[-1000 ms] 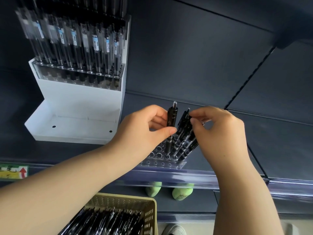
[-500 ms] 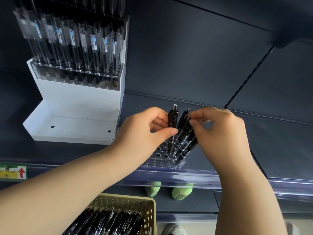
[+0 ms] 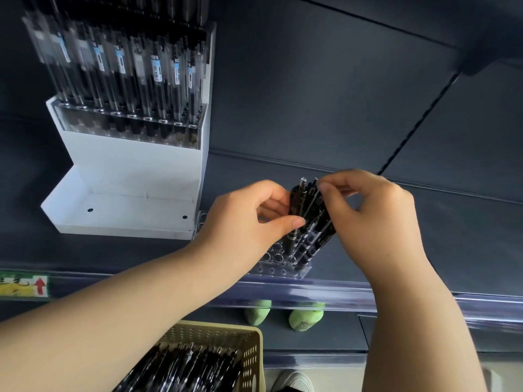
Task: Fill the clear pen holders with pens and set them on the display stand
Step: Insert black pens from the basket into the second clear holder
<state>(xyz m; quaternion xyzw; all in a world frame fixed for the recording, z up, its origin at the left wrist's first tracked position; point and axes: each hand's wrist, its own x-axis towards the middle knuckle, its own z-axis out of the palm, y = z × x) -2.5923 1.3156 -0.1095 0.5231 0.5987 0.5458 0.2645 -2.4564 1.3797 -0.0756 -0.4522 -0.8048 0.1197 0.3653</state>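
The dark shelf (image 3: 396, 250) carries the white display stand (image 3: 135, 171) on my left. Its upper tier holds 1 filled holder (image 3: 127, 128), and its lower tier is bare, so I judge the holder I am filling goes there. Spare pens lie in the yellow basket (image 3: 252, 352) below.

The clear pen holder (image 3: 278, 268) sits at the shelf's front edge, just right of the stand, with its left holes unfilled. My left hand (image 3: 243, 219) pinches 1 black pen (image 3: 297, 199) between thumb and curled fingers, nearly upright, its lower end at a hole. My right hand (image 3: 376, 213) pinches the tops of the leaning black pens (image 3: 317, 230) already seated.

To do this well, I should:
- draw the seated pens rightward so they do not crowd the open hole
- hold the new pen straight over that hole
- push down gently until it bottoms

The holder looks light, so a sideways shove could slide it off the edge.
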